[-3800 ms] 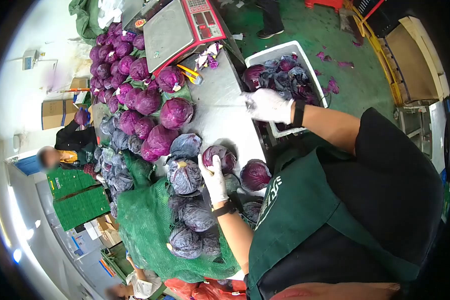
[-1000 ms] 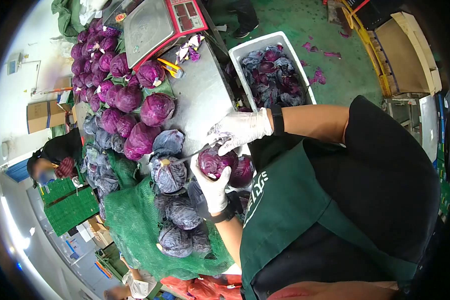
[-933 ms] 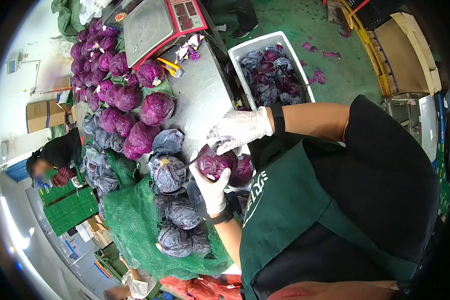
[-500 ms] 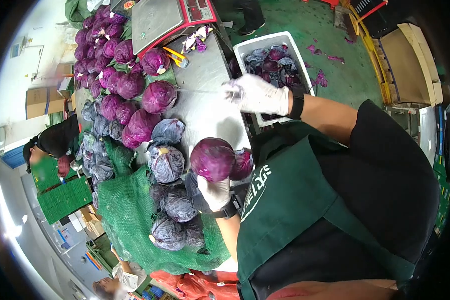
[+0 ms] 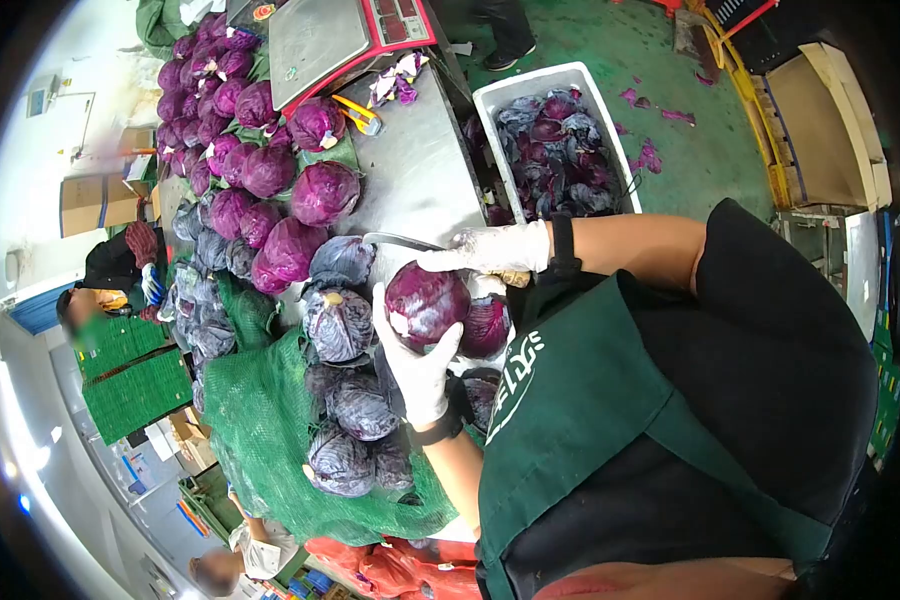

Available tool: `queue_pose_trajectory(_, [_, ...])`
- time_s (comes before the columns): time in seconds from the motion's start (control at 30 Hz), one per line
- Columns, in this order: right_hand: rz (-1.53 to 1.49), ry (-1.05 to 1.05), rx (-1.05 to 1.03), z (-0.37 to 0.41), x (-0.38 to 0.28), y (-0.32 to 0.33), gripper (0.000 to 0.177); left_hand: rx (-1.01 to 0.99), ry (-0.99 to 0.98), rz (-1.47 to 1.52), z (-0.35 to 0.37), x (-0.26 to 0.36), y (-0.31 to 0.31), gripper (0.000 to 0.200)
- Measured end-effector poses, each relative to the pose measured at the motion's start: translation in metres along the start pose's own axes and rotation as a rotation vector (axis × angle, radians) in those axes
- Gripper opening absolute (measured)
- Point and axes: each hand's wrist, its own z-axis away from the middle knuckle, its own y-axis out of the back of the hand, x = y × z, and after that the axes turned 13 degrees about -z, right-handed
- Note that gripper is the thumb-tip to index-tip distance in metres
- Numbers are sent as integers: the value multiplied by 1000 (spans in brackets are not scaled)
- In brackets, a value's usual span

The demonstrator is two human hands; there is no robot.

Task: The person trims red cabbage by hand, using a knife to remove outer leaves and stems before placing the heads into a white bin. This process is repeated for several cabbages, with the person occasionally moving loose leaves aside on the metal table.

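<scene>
My left hand [image 5: 417, 378], in a white glove, grips a purple cabbage [image 5: 427, 303] from below, thumb and fingers spread round its side. My right hand [image 5: 500, 248], gloved too, is closed on a knife [image 5: 402, 240] just above that cabbage, the curved blade pointing left over the metal table [image 5: 410, 150]. Against the held cabbage's right side lies another purple cabbage [image 5: 487, 326]. To the left sit cabbages with dull bluish outer leaves [image 5: 338, 325]. The knife handle is mostly hidden in my fingers.
Glossy purple cabbages [image 5: 325, 194] are heaped at upper left by a scale [image 5: 320, 45] and a yellow cutter [image 5: 360, 112]. A white box [image 5: 617, 150] holds loose leaves. Green netting [image 5: 260, 420] and red sacks [image 5: 400, 570] lie lower down. Two people are at the left and bottom.
My right hand has come down and left, bringing the knife close to the held cabbage. My left hand has turned, its fingers now round the cabbage's side. The person at the left has shifted.
</scene>
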Motion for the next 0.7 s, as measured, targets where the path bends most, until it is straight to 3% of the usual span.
queue_pose_trajectory(0.1, [14,48,46,-25,22,20,50,165,-4,-220,-7,-24,-18,101])
queue_pose_trajectory(0.17, [625,837,206,-63,60,46,47,315,-21,-639,-14,-48,-35,96])
queue_pose_trajectory(0.2, [813,596,270,-22,34,24,37,361,26,-638,-19,-56,-43,97])
queue_pose_trajectory(0.23, [701,208,283,12,4,-4,39,382,92,-634,-19,-61,-45,101])
queue_pose_trajectory(0.33, [1009,379,292,13,19,-4,60,265,112,-674,-20,-46,-40,105])
queue_pose_trajectory(0.43, [1139,448,291,10,20,-1,62,193,87,-821,-25,-42,-39,109])
queue_pose_trajectory(0.5, [1152,493,290,9,21,0,59,180,138,-845,-26,-37,-43,107])
queue_pose_trajectory(0.57, [1219,382,246,14,7,-6,54,176,127,-879,-28,-31,-46,106])
queue_pose_trajectory(0.63, [1283,483,290,6,9,-4,46,179,118,-913,-30,-32,-49,106])
queue_pose_trajectory(0.7, [1238,279,304,1,2,-5,41,194,58,-1061,-31,-38,-56,111])
